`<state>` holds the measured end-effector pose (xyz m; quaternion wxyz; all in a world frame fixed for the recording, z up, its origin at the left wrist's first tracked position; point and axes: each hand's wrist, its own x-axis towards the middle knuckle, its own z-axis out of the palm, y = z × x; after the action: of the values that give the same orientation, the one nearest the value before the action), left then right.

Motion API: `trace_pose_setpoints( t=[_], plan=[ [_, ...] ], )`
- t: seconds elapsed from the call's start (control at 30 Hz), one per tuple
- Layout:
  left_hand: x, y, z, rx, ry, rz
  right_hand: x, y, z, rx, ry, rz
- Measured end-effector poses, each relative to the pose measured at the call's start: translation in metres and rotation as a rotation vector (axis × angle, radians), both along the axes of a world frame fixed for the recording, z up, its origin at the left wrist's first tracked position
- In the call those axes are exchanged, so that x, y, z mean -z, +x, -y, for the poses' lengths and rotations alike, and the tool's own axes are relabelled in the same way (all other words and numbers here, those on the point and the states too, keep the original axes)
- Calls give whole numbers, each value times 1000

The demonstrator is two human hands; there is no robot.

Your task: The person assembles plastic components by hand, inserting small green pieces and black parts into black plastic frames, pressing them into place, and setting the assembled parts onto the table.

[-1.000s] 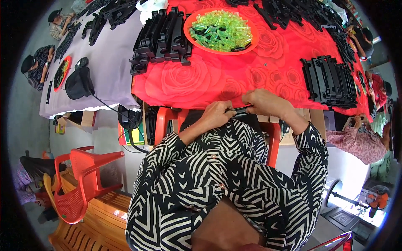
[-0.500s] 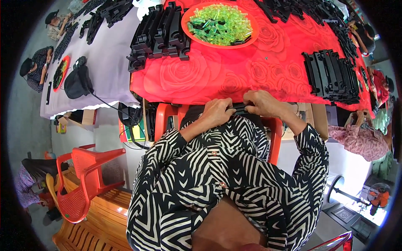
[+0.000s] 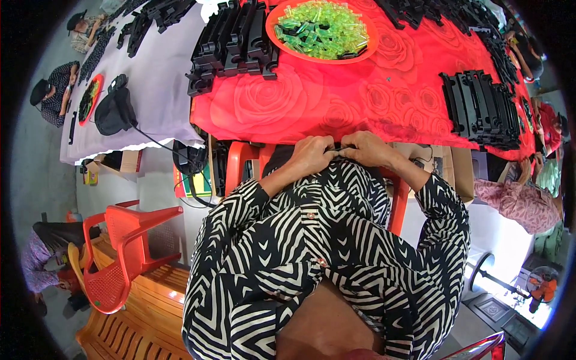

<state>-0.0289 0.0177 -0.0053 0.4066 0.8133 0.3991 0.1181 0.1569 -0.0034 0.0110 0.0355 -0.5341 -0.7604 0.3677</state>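
Close to the near table edge, my left hand (image 3: 312, 154) and my right hand (image 3: 367, 149) meet over my lap. Both have their fingers closed on a small black plastic part (image 3: 339, 151), which is mostly covered by the fingers. Beyond them on the table, an orange plate (image 3: 372, 43) holds many small yellow-green clear tubes (image 3: 321, 27) with some black bits among them. A group of long black plastic parts (image 3: 234, 45) lies left of the plate, and another row (image 3: 480, 111) lies to the right.
A red rose-patterned tablecloth (image 3: 264, 108) covers this table; a pale cloth (image 3: 162, 78) covers the one at left, with a black fan-like device (image 3: 114, 111) on it. Red plastic chair (image 3: 129, 252) and wooden bench (image 3: 150, 312) stand lower left. Other people sit along both sides.
My hands have drawn closer together, so less of the black part shows between them. The view has shifted slightly.
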Motion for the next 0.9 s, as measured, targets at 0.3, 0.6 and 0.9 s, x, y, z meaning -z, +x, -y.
trace_pose_setpoints(
  t=[0.3, 0.6, 0.9],
  plan=[
    [22, -9, -13, 38, -136, 3, 1, -14, 0, 206, -69, 105],
    [27, -9, -12, -90, -256, -37, -3, -22, -2, 229, -83, 156],
    [25, -5, -8, -182, -286, -38, -2, -27, 1, 259, -47, 186]
  ],
)
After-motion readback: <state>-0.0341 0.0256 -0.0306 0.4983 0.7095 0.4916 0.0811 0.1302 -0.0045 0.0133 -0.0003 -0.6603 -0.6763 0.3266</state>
